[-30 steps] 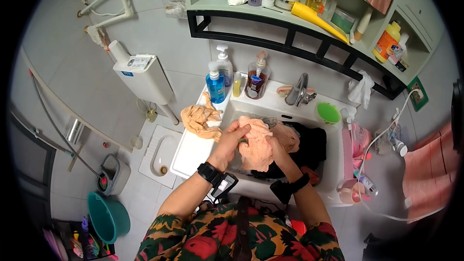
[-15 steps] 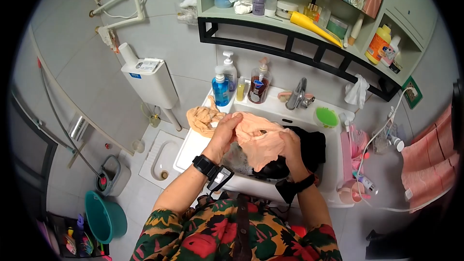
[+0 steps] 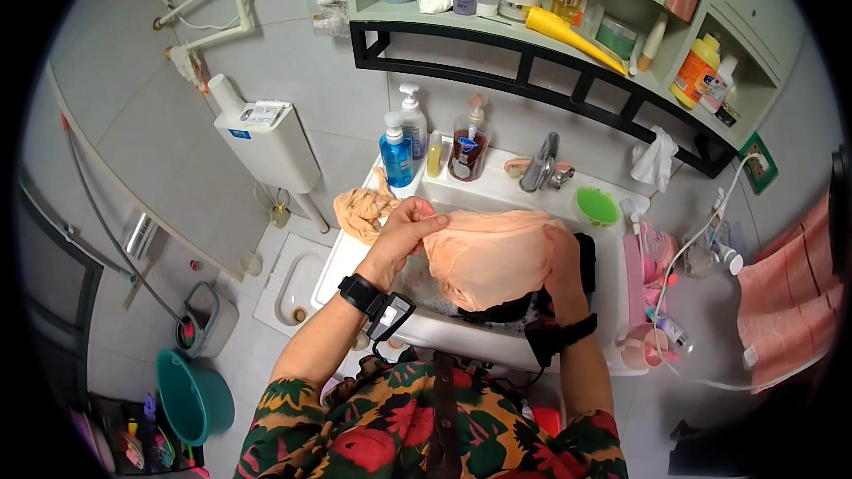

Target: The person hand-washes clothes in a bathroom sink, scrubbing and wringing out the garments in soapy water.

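Observation:
A thin peach-coloured garment [image 3: 493, 257] is stretched between my two hands above the sink [image 3: 413, 333]. My left hand [image 3: 401, 235] pinches its left upper edge between thumb and fingers. On the other side, my right hand [image 3: 565, 262] is closed at the garment's right edge, the fingers partly hidden by the fabric. Below it, dark cloth [image 3: 586, 257] lies in soapy water [image 3: 417, 279] in the basin. A tan bunched cloth [image 3: 362, 213] rests on the sink's left ledge, near my left hand.
Behind the basin stand a blue pump bottle [image 3: 396, 155], a brown-red pump bottle [image 3: 469, 146] and the faucet [image 3: 543, 164]. A green soap dish [image 3: 596, 206] sits at the back right. Overhead juts a cabinet with a black frame [image 3: 506, 71]. A teal bucket [image 3: 191, 399] stands on the floor at left.
My hands have moved apart, and the peach garment, crumpled before, is now spread wide and smoother. My right hand has shifted right. The camera view has moved slightly.

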A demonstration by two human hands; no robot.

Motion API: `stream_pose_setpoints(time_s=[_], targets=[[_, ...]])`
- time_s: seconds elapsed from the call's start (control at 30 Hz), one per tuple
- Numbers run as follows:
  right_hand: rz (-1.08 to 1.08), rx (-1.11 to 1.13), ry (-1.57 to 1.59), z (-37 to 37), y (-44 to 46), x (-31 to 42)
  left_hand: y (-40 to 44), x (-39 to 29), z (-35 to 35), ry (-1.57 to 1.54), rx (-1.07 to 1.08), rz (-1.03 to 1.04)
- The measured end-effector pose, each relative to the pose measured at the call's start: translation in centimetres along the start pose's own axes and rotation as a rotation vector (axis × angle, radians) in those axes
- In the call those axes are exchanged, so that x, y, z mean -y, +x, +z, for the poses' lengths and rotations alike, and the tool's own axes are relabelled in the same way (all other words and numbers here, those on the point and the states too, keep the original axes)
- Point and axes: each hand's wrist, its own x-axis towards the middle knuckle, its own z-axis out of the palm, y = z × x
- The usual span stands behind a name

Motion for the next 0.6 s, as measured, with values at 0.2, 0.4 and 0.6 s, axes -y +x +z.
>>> stream_pose_setpoints(time_s=[0.2,0.4,0.6], targets=[[-0.313,0.017,-0.987,-0.6,-0.3,-2.1,-0.2,-0.4,1.7,-0.038,0.1,-0.12],[-0.393,0.429,-0.902,2.1,-1.2,-5.3,0.5,0.6,3.9,-0.034,0.252,-0.222],[-0.001,0.368,-0.43,0.5,-0.2,-3.2,1.6,1.6,1.0,0.204,0.307,-0.152]])
